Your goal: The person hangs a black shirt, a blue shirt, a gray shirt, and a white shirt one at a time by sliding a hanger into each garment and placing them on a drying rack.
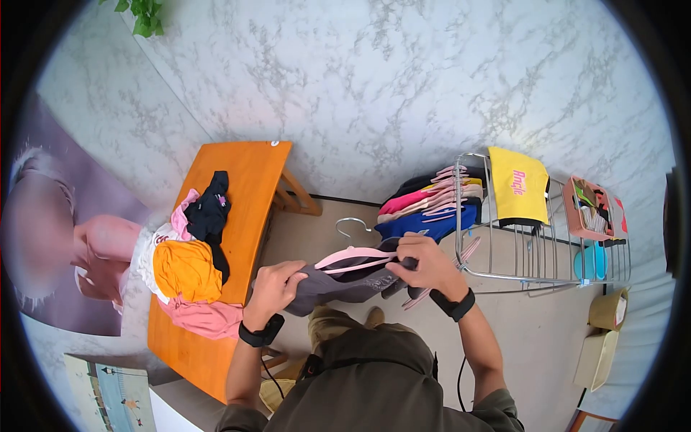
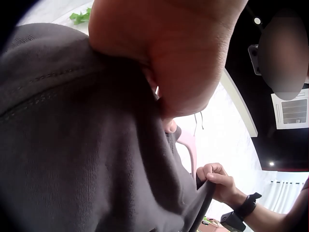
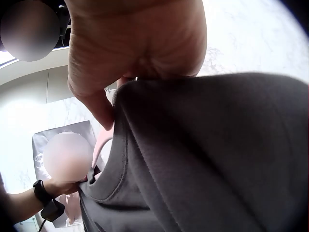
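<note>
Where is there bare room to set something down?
The wooden table is bare at its far end, beyond the dark garment, and near end, below the salmon garment. Clothes crowd its middle; hangers crowd one end of the rack.

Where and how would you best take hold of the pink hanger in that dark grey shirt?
Probably by its curved silver metal hook, pinched from the far side: the hook sticks out free of the dark grey shirt, while cloth covers part of the pink hanger.
</note>
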Demonstrator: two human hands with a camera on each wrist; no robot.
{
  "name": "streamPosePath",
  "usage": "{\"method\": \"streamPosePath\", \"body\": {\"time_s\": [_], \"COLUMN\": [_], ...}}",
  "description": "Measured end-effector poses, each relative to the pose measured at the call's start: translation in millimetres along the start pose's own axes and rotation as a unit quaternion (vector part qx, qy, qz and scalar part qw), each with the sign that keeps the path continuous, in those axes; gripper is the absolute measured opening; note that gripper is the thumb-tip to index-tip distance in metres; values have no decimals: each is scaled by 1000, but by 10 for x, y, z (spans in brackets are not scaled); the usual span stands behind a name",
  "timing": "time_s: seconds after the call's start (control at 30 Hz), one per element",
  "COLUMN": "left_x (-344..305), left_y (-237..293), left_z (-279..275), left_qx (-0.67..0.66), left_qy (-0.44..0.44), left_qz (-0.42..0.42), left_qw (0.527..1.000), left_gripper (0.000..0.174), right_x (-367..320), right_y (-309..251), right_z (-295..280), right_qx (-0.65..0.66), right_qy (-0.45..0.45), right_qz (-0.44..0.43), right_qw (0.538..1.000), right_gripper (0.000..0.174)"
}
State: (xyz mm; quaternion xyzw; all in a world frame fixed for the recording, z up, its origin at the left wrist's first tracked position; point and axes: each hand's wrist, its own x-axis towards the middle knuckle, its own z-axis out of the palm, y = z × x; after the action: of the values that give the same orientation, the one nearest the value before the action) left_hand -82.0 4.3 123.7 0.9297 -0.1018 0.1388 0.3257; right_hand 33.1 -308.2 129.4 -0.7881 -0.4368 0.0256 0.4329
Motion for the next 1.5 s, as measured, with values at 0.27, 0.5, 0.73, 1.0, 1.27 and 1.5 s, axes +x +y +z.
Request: {"method": "streamPosePath", "body": {"time_s": [0.27,0.5,0.73,1.0,1.27,1.5], "left_x": [-61,11,40,-294,-208,-309], "left_y": [-98,-163,-208,-709,-526,-622], "left_z": [-19,7,-132,-185,-12,320], "left_qx": [-32,-71,-40,-111,-173,-97], "left_qy": [0,6,6,24,148,276], "left_qz": [-35,-17,-26,-193,-145,-126], "left_qw": [999,997,999,975,963,948], "left_gripper": [17,16,25,13,22,58], "right_x": [-168,-316,-340,-415,-377,-404], "right_y": [-114,42,6,16,-68,-79], "right_z": [-18,120,57,-191,-167,-120], "right_qx": [107,-61,-64,-55,-23,-3], "right_qy": [230,52,142,160,198,188], "right_qz": [48,127,127,184,162,207], "right_qw": [966,989,980,968,966,960], "right_gripper": [36,30,23,21,19,19]}}
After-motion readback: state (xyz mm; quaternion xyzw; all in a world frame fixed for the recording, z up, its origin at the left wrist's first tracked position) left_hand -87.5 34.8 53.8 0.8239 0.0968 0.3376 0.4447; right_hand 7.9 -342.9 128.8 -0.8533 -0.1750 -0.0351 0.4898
